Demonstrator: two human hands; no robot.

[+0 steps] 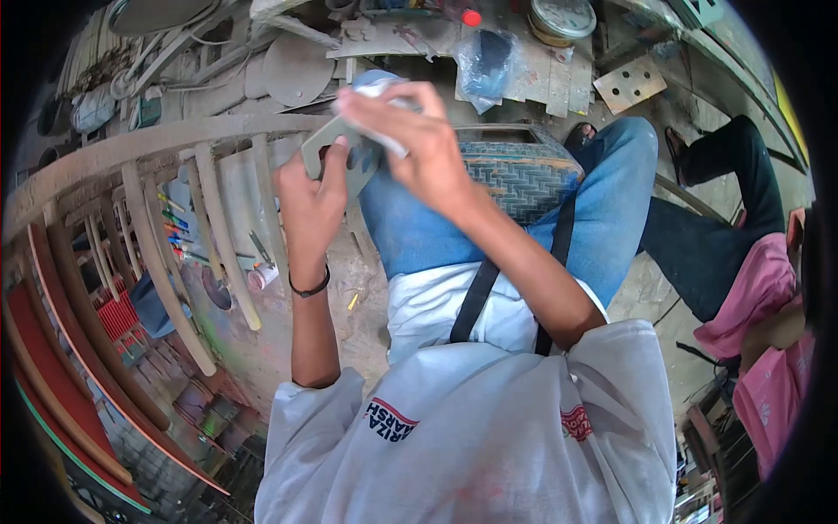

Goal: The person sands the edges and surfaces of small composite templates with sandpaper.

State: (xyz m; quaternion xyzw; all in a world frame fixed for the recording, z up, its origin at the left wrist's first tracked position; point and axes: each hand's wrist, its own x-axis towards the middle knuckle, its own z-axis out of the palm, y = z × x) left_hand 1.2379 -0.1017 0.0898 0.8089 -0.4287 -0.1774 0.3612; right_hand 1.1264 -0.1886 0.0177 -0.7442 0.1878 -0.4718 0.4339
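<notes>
My left hand [312, 194] is closed around a flat grey-green piece [325, 140] with cut-out edges, its thumb lying along the near side. Over the same piece, my right hand [421, 144] grips a folded white sheet [384, 133], whose exact kind I cannot make out. The sheet sits against or just over the piece's upper face, and the fingers hide whether they touch. Both hands are above my left knee. Below my right forearm, a woven-pattern seat or mat [515, 179] shows between my legs.
A wooden slatted frame [140, 188] curves along the left. Ahead, a low bench [397, 39] stands near a plastic-wrapped dark bundle [489, 65] and a round lidded tub [563, 19]. A board with holes [630, 86] lies to the right. Another person in pink [755, 297] sits close by on the right.
</notes>
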